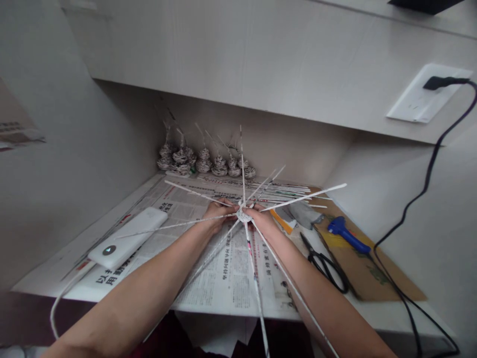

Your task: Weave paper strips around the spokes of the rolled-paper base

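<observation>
Spoked paper weave (245, 215): pinched at nine o'clock by closed left hand (218, 216), at three by closed right hand (262, 218); black scissors (314, 253) placed at four o'clock.

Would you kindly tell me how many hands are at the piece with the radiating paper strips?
2: the left hand at the left of the paper-strip piece, and the right hand at its right. Some fingers are hidden; no other hand shows.
</observation>
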{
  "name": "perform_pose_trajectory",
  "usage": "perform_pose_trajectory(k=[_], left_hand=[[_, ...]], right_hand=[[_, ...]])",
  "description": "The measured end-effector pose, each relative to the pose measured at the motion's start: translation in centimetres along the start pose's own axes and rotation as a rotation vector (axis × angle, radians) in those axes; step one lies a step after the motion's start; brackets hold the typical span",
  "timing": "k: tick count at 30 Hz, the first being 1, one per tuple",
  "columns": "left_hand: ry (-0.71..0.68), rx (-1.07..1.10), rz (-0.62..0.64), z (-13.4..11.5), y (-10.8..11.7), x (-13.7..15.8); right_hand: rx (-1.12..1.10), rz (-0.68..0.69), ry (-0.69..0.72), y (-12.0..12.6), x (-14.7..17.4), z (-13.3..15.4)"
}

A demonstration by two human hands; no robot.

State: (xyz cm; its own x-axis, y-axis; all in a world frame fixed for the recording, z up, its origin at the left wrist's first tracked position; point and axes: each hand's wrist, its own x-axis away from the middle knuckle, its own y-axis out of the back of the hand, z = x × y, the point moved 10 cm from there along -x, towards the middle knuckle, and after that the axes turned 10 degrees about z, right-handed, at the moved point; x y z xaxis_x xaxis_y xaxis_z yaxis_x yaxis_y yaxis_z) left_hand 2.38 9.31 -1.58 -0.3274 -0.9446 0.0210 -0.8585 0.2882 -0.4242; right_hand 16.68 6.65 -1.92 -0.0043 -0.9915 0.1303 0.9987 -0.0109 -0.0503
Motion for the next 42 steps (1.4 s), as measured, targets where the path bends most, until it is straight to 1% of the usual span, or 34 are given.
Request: perform_pose_trajectory(k=[2, 4, 7, 12, 14, 17, 20, 24, 28, 32, 36, 39, 42], left_hand=[[-0.018, 0.008, -0.035, -0.3, 0.6, -0.1], [-0.015, 0.015, -0.048, -0.4, 1.0, -0.3], [0.035, 0.046, -0.019, -0.1, 0.9, -0.4], [0.156, 0.075, 0.063, 0.8, 0.2, -0.3], [0.192, 0.049, 0.083, 1.1, 0.1, -0.2], [0.206, 0.017, 0.077, 1.2, 0.2, -0.1], [0.183, -0.006, 0.027, 0.9, 0.5, 0.1], [0.145, -0.035, -0.033, 0.3, 0.3, 0.5], [0.113, -0.073, -0.073, 0.0, 0.1, 0.8], [0.004, -0.122, -0.059, -0.3, 0.2, 0.3], [-0.127, -0.268, -0.029, -0.8, 0.4, -0.3], [-0.161, -0.347, -0.01, -0.9, 0.3, -0.5], [-0.185, -0.35, 0.003, -1.4, -0.2, -0.2]], right_hand=[[-0.021, 0.057, -0.01, -0.5, 0.1, 0.0], [-0.029, 0.055, 0.005, -0.5, 0.2, 0.3], [-0.011, -0.001, 0.053, 0.0, 0.5, 0.8], [0.06, 0.014, 0.134, -0.5, 0.6, 1.5], [0.071, 0.008, 0.137, -0.5, 0.7, 1.5], [0.064, 0.005, 0.122, -0.5, 0.7, 1.3], [0.075, -0.001, 0.104, -0.5, 0.7, 1.2], [0.115, -0.013, 0.119, -0.4, 0.7, 1.3], [0.152, -0.072, 0.12, 0.1, 0.7, 1.2], [0.164, -0.126, 0.106, 0.7, 0.8, 1.0], [0.144, -0.125, 0.081, 0.9, 0.6, 0.6], [0.115, -0.114, 0.092, 0.8, 0.4, 0.4], [0.088, -0.112, 0.115, 0.8, 0.4, 0.7]])
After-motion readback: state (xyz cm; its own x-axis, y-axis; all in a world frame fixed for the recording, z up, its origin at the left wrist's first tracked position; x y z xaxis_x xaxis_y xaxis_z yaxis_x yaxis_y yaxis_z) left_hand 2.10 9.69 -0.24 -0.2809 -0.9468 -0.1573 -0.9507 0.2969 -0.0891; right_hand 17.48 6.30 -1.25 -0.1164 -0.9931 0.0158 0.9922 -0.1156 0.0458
